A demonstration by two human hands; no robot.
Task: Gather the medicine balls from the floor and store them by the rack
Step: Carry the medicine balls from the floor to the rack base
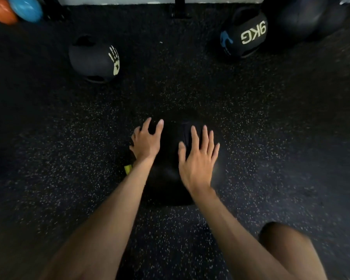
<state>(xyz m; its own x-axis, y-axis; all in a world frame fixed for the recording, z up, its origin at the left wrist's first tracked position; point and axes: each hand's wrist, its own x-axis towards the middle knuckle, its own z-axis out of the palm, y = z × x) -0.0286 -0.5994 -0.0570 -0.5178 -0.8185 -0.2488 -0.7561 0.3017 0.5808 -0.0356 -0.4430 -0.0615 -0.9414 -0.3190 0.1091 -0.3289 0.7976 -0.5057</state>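
Observation:
A black medicine ball point(167, 158) lies on the dark speckled floor in the middle of the view, hard to tell from the floor. My left hand point(147, 141) rests on its upper left side with fingers spread. My right hand point(198, 158) lies flat on its right side, fingers apart, beside a recessed handle. Neither hand is closed around it. A second black ball with a pale handprint point(94, 59) sits at the back left. A third ball marked 9KG point(243, 34) sits at the back right.
A larger black ball point(309, 17) lies in the far right corner. An orange ball point(0, 11) and a blue ball point(26, 8) sit at the top left. A black rack post and foot point(180, 9) stand against the white wall. My knee point(287, 245) is at lower right.

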